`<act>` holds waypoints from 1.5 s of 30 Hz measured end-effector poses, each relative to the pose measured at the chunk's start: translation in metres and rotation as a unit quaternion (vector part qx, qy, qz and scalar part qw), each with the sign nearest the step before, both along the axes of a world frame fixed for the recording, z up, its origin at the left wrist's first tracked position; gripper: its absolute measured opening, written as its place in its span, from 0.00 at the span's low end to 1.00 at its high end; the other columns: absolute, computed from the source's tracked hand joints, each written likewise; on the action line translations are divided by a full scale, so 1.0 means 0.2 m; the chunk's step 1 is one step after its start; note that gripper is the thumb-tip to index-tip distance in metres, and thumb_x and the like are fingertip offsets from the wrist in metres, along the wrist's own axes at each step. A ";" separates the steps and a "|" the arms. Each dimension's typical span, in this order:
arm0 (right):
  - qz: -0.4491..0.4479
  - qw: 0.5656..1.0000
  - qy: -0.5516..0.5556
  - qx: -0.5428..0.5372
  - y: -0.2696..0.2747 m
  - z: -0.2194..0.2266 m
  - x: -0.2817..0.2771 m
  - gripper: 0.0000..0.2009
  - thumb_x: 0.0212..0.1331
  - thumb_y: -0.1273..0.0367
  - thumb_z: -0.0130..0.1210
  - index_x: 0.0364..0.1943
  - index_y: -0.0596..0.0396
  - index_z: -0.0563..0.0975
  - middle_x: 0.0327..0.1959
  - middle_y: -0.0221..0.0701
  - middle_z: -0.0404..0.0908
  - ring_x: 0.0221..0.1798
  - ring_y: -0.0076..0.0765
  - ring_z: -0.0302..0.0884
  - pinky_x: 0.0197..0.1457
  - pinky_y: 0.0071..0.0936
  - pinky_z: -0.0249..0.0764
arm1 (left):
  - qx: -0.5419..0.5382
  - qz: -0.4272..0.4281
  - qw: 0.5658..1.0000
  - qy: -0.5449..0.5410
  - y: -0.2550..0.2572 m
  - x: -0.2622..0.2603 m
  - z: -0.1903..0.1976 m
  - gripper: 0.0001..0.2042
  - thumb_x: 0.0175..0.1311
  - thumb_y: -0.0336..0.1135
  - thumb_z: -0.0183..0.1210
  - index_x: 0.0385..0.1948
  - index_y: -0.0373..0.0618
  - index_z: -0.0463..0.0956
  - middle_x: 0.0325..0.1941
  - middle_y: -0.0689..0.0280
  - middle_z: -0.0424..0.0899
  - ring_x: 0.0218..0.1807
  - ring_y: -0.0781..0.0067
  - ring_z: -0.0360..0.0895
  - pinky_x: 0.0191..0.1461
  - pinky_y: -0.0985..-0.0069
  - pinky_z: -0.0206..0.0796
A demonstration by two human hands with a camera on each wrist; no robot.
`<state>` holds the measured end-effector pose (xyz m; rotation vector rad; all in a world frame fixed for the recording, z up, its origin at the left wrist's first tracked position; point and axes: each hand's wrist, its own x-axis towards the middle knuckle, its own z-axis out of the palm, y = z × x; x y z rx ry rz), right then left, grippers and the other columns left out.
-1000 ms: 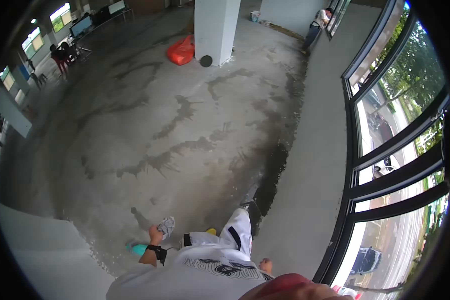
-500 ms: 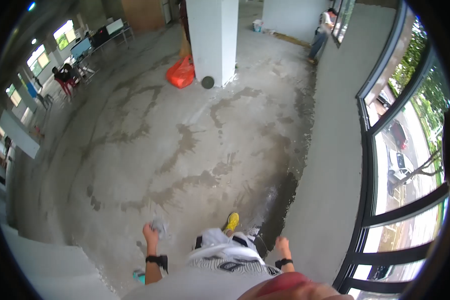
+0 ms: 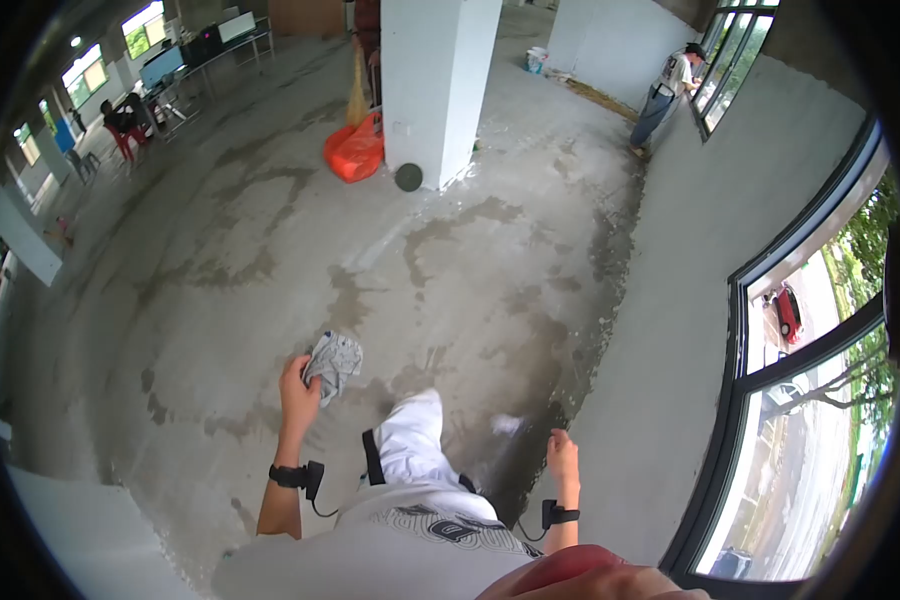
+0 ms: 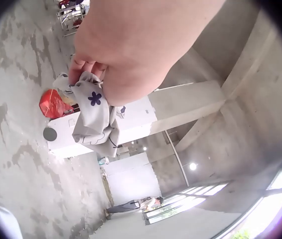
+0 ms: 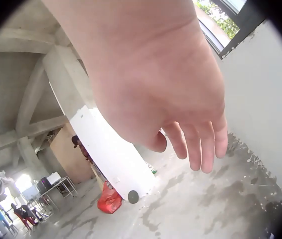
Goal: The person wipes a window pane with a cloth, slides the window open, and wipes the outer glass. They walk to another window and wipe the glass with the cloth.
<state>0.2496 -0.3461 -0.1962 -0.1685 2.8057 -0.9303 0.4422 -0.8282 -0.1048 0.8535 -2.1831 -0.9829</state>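
A crumpled light grey cloth [image 3: 336, 362] hangs from my left hand [image 3: 298, 388], which grips it out in front and left of my body. In the left wrist view the cloth [image 4: 92, 124] shows a dark flower print, and curled fingers [image 4: 76, 73] pinch its upper end. On the other side, my right hand [image 3: 562, 455] is held low near the wall and carries nothing. The right wrist view shows that hand [image 5: 166, 104] with its fingers hanging loose and slightly spread. Both wrists wear black straps.
Ahead stands a white pillar [image 3: 425, 90] with a red bag [image 3: 354, 152] and a dark round disc [image 3: 408, 178] at its foot. A grey wall [image 3: 660, 290] with windows runs along the right. Another person [image 3: 667, 95] leans at a far window. Wet patches [image 3: 465, 215] mark the concrete floor.
I have walked forward, and the pillar and bag look closer. My left hand has swung forward with the cloth. More of my right hand shows than a second ago. A teal thing has nearly left view.
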 end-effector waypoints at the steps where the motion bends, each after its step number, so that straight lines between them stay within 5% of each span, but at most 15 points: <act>1: 0.008 0.999 -0.031 0.008 -0.04 -0.03 -0.12 0.12 0.60 0.69 0.47 0.45 0.58 0.76 0.37 0.48 0.81 0.44 0.51 0.79 0.48 0.38 0.74 | 0.000 -0.006 1.000 0.008 -0.03 -0.14 -0.03 0.16 0.48 0.22 0.56 0.43 0.34 0.72 0.41 0.51 0.77 0.45 0.49 0.74 0.51 0.65 0.66; 6: 0.009 0.996 -0.062 0.068 -0.12 -0.40 -0.62 0.15 0.59 0.65 0.48 0.45 0.58 0.76 0.38 0.49 0.80 0.45 0.53 0.78 0.50 0.39 0.74 | -0.030 -0.004 1.000 -0.006 -0.23 -0.77 -0.26 0.16 0.48 0.20 0.55 0.42 0.34 0.72 0.40 0.51 0.77 0.45 0.52 0.75 0.50 0.66 0.66; 11: 0.037 0.974 -0.163 0.154 -0.20 -0.72 -1.00 0.16 0.59 0.62 0.46 0.44 0.57 0.77 0.37 0.45 0.82 0.42 0.48 0.81 0.44 0.36 0.77 | -0.001 -0.017 1.000 -0.019 -0.39 -1.47 -0.18 0.16 0.48 0.19 0.55 0.42 0.33 0.72 0.39 0.51 0.77 0.44 0.53 0.76 0.50 0.67 0.67; 13: -0.111 0.942 -0.317 -0.010 -0.23 -0.80 -1.14 0.17 0.60 0.61 0.44 0.43 0.57 0.78 0.34 0.38 0.84 0.34 0.37 0.83 0.34 0.30 0.77 | 0.031 -0.024 0.999 -0.022 -0.45 -1.74 -0.21 0.17 0.46 0.20 0.54 0.42 0.34 0.71 0.41 0.49 0.76 0.46 0.47 0.73 0.52 0.63 0.64; 18: -0.206 0.899 -0.385 -0.026 -0.24 -1.01 -1.37 0.16 0.59 0.62 0.45 0.42 0.58 0.79 0.30 0.34 0.83 0.27 0.32 0.81 0.30 0.30 0.77 | -0.028 -0.079 0.994 -0.076 -0.59 -2.41 -0.28 0.16 0.46 0.20 0.54 0.41 0.35 0.71 0.42 0.49 0.74 0.48 0.46 0.71 0.54 0.61 0.62; 19: -0.145 0.889 -0.433 0.024 -0.23 -1.02 -1.46 0.17 0.59 0.62 0.46 0.46 0.55 0.78 0.34 0.35 0.83 0.28 0.34 0.81 0.35 0.32 0.77 | -0.035 -0.090 0.991 -0.094 -0.63 -2.54 -0.33 0.16 0.46 0.19 0.54 0.41 0.35 0.71 0.42 0.49 0.74 0.48 0.46 0.70 0.54 0.61 0.62; 20: 0.016 0.948 -0.300 0.102 -0.06 -1.46 -1.45 0.15 0.59 0.61 0.48 0.46 0.53 0.77 0.38 0.34 0.83 0.30 0.38 0.81 0.38 0.32 0.78 | -0.040 -0.087 0.991 -0.088 -0.67 -2.68 -0.38 0.16 0.46 0.19 0.54 0.41 0.35 0.71 0.42 0.49 0.74 0.48 0.46 0.70 0.54 0.61 0.62; 21: -0.207 0.885 -0.386 0.156 -0.15 -1.44 -1.50 0.18 0.54 0.60 0.47 0.42 0.57 0.80 0.43 0.47 0.80 0.48 0.55 0.77 0.52 0.43 0.72 | -0.046 -0.087 0.988 -0.116 -0.70 -2.80 -0.44 0.16 0.47 0.19 0.54 0.41 0.35 0.71 0.43 0.49 0.74 0.49 0.46 0.70 0.54 0.62 0.62; 25: -0.098 0.915 -0.371 0.126 -0.15 -1.55 -1.98 0.19 0.53 0.59 0.49 0.42 0.56 0.80 0.46 0.47 0.79 0.50 0.55 0.76 0.54 0.41 0.72 | -0.081 -0.049 0.984 -0.148 -0.79 -3.24 -0.69 0.15 0.45 0.20 0.55 0.39 0.36 0.72 0.41 0.50 0.75 0.47 0.46 0.72 0.54 0.61 0.63; 30: -0.176 0.938 -0.297 -0.029 -0.42 -1.19 -3.16 0.12 0.51 0.64 0.52 0.28 0.57 0.82 0.22 0.35 0.81 0.27 0.37 0.80 0.37 0.33 0.77 | 0.016 0.094 0.971 -0.218 -0.97 -3.48 -1.43 0.14 0.37 0.25 0.57 0.31 0.34 0.77 0.32 0.47 0.81 0.37 0.47 0.79 0.44 0.60 0.69; 32: -0.164 0.950 -0.261 -0.056 -0.55 -1.04 -3.67 0.13 0.52 0.63 0.53 0.23 0.57 0.82 0.19 0.36 0.81 0.27 0.38 0.82 0.37 0.34 0.76 | 0.053 0.032 0.930 -0.361 -0.92 -3.61 -1.33 0.09 0.36 0.27 0.58 0.21 0.31 0.78 0.24 0.47 0.81 0.30 0.48 0.80 0.38 0.60 0.70; 33: -0.147 0.958 -0.240 -0.047 -0.61 -0.97 -3.92 0.15 0.54 0.61 0.52 0.21 0.56 0.82 0.20 0.38 0.81 0.31 0.43 0.82 0.39 0.36 0.75 | 0.114 0.073 0.951 -0.277 -0.87 -3.66 -1.36 0.07 0.37 0.28 0.58 0.14 0.31 0.76 0.16 0.47 0.78 0.25 0.47 0.79 0.33 0.60 0.69; 38: -0.046 0.987 -0.156 0.017 -0.92 -0.63 -4.92 0.19 0.57 0.52 0.53 0.26 0.54 0.83 0.26 0.44 0.81 0.35 0.52 0.80 0.43 0.41 0.74 | 0.216 0.115 0.896 -0.370 -0.85 -4.00 -1.51 0.09 0.45 0.29 0.58 0.22 0.28 0.78 0.20 0.51 0.80 0.24 0.59 0.80 0.25 0.63 0.71; 44: -0.032 0.981 -0.171 0.082 -1.04 -0.82 -5.55 0.25 0.58 0.50 0.50 0.24 0.62 0.81 0.22 0.50 0.79 0.35 0.57 0.79 0.40 0.44 0.74 | 0.315 0.175 0.853 -0.378 -1.02 -4.69 -1.74 0.10 0.46 0.25 0.57 0.28 0.24 0.75 0.28 0.49 0.80 0.24 0.57 0.79 0.20 0.63 0.72; 45: 0.027 0.987 -0.106 0.116 -0.94 -1.14 -5.59 0.26 0.59 0.50 0.47 0.26 0.64 0.80 0.28 0.53 0.79 0.38 0.59 0.78 0.42 0.45 0.74 | 0.292 0.166 0.858 -0.388 -1.07 -4.86 -1.75 0.12 0.44 0.27 0.56 0.30 0.27 0.77 0.31 0.47 0.81 0.33 0.53 0.80 0.33 0.63 0.71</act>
